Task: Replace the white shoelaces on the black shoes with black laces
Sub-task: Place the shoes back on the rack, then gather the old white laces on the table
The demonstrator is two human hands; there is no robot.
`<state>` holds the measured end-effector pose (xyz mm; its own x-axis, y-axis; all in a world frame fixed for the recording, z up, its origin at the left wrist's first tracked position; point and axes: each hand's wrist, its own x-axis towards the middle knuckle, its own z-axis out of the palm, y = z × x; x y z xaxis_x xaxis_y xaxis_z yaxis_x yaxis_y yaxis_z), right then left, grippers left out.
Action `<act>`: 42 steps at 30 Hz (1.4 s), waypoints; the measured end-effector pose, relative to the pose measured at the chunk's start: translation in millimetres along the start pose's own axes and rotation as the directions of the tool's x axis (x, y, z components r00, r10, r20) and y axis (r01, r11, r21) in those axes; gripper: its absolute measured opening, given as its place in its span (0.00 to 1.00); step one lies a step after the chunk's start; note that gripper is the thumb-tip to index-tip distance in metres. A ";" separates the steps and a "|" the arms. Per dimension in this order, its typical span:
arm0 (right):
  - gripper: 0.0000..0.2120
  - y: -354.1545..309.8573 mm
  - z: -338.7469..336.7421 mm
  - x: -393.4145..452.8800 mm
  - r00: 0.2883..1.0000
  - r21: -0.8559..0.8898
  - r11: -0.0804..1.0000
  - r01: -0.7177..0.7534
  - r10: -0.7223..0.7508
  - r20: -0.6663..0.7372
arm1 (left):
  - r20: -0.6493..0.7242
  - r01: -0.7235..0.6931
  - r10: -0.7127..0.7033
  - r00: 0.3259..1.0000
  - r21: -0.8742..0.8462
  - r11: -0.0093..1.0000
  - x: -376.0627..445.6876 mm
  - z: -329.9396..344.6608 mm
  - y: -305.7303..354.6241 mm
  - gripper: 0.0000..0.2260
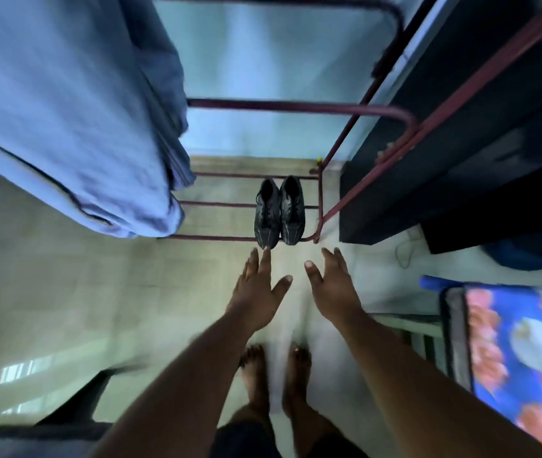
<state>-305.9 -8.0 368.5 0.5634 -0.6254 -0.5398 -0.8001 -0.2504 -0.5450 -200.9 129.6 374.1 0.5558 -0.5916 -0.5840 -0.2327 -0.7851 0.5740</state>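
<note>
A pair of black shoes [279, 211] stands side by side on the lowest bars of a maroon metal rack [320, 206], toes pointing toward me. Their laces look dark; blur hides any detail. My left hand [258, 289] stretches out with straight fingers, its fingertips just below the toe of the left shoe. My right hand [330, 282] is also spread and empty, a little below and right of the right shoe. Neither hand holds anything. No loose laces are visible.
Blue cloth [71, 110] hangs over the rack's left side. A dark cabinet [444, 153] stands at the right, a floral blue mattress [520, 352] at the lower right. My bare feet [276, 378] stand on the pale tiled floor. A dark object lies at the bottom left.
</note>
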 end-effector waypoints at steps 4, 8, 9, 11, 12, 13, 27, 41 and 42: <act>0.31 -30.0 -50.2 -84.7 0.996 0.232 0.971 -0.062 0.077 -0.054 | 0.002 -0.020 0.020 1.000 -0.109 0.994 -72.3 -37.1 50.5 0.36; 0.30 -41.4 -83.5 -146.4 0.982 0.430 0.899 -0.086 0.149 -0.114 | -0.014 -0.068 0.066 0.998 -0.178 0.982 -117.4 -63.2 85.6 0.33; 0.29 -39.9 -93.7 -163.5 0.973 0.476 0.874 -0.098 0.184 -0.137 | -0.009 -0.077 0.077 0.997 -0.187 0.979 -129.1 -67.2 94.6 0.33; 0.27 -34.7 -112.3 -188.4 0.957 0.556 0.826 -0.085 0.222 -0.184 | -0.008 -0.108 0.109 0.994 -0.226 0.968 -146.5 -69.0 111.5 0.35; 0.27 -31.8 -118.6 -197.8 0.952 0.570 0.818 -0.073 0.228 -0.205 | -0.003 -0.124 0.127 0.992 -0.235 0.964 -153.4 -67.7 119.1 0.35; 0.28 -28.1 -125.7 -206.5 0.947 0.571 0.818 -0.068 0.234 -0.222 | 0.007 -0.132 0.138 0.990 -0.231 0.964 -157.8 -66.8 128.1 0.35; 0.30 147.7 -175.3 -392.6 0.841 0.662 0.750 -0.004 0.360 -0.403 | 0.322 -0.525 0.485 0.813 0.045 0.850 -274.9 98.8 237.7 0.32; 0.37 352.5 -123.1 -589.0 0.630 0.707 0.659 -0.256 0.669 -0.396 | 0.740 -0.834 0.459 0.491 0.249 0.492 -394.4 318.3 262.5 0.34; 0.38 362.5 -118.8 -597.4 0.611 0.713 0.642 -0.281 0.693 -0.383 | 0.764 -0.857 0.449 0.463 0.257 0.446 -398.6 329.1 263.8 0.35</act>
<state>-957.0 187.1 569.6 -0.2888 -0.8387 -0.4617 -0.5259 0.5420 -0.6556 -746.5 98.0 569.3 -0.4570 -0.7664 -0.4514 -0.7855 0.1097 0.6091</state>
